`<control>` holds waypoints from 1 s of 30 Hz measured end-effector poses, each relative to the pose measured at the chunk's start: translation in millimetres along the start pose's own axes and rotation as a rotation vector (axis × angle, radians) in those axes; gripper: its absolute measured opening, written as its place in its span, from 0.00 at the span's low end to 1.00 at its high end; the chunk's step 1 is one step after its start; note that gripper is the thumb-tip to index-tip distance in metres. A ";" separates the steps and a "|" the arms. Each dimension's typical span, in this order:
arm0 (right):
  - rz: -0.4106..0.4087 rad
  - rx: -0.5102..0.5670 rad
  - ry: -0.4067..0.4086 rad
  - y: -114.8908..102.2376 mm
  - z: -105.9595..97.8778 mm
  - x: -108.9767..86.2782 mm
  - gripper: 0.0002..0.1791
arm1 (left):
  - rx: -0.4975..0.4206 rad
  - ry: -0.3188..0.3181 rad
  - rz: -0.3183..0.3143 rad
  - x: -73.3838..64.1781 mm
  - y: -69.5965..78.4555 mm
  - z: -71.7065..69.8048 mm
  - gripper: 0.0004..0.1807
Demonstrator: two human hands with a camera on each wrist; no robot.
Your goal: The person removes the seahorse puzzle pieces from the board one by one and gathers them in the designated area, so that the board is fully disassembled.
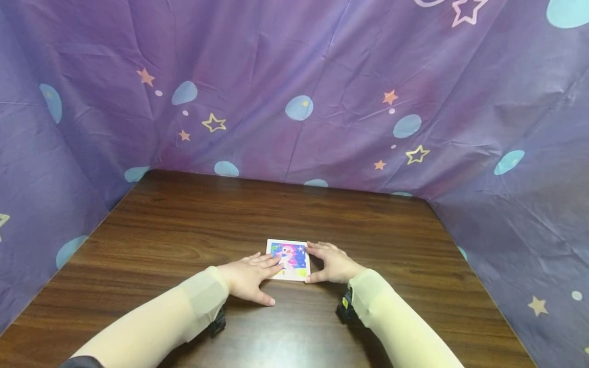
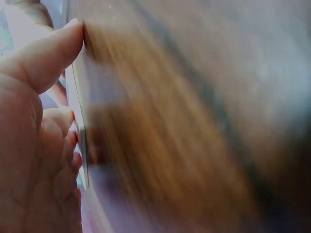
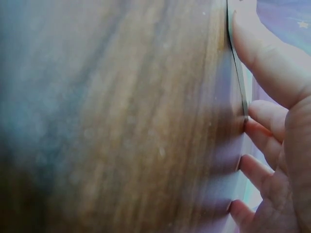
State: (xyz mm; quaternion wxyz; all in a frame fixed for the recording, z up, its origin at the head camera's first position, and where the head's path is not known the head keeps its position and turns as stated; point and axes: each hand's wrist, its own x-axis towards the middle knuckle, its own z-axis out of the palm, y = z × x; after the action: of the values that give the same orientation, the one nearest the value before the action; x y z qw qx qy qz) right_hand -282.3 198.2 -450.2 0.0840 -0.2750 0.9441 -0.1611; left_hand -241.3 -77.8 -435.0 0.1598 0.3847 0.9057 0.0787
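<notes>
A small, nearly square picture card (image 1: pixel 299 258) with a white border lies flat on the wooden table, showing a pink cartoon figure on blue. My left hand (image 1: pixel 248 276) rests palm down over the card's left side, fingers extended onto the picture and thumb spread out on the table. At the card's right edge, my right hand (image 1: pixel 335 263) touches the upper corner with its fingers and the lower corner with its thumb. In the right wrist view, the card's thin edge (image 3: pixel 239 68) shows beside the thumb. The left wrist view shows the left fingers low against the tabletop.
The brown wood-grain table (image 1: pixel 184 220) spreads around the card on every side. Purple cloth (image 1: pixel 257 66) printed with stars and blue ovals hangs behind the table and along its left and right sides. Dark wrist devices (image 1: pixel 346 308) sit under the pale sleeves.
</notes>
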 end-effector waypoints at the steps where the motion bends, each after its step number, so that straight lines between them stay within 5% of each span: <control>1: 0.001 0.004 -0.003 -0.7 -0.7 -0.3 0.48 | -0.002 -0.002 -0.002 0.6 0.6 0.4 0.49; 13: 0.006 -0.028 -0.024 -10.9 -16.7 6.5 0.42 | -0.016 0.001 -0.030 2.7 3.4 2.5 0.48; 19: -0.037 -0.031 0.045 -32.8 -25.3 27.6 0.26 | -0.023 0.004 -0.040 1.7 4.6 2.1 0.48; 30: -0.037 0.047 0.035 -55.3 -8.1 65.8 0.19 | -0.026 0.018 -0.039 1.0 5.8 2.2 0.49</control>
State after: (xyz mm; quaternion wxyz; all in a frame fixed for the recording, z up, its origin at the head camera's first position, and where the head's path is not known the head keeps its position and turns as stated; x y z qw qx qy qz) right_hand -312.0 120.3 -427.9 0.0711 -0.2876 0.9361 -0.1897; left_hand -237.4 -73.0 -435.8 0.1579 0.3641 0.9134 0.0908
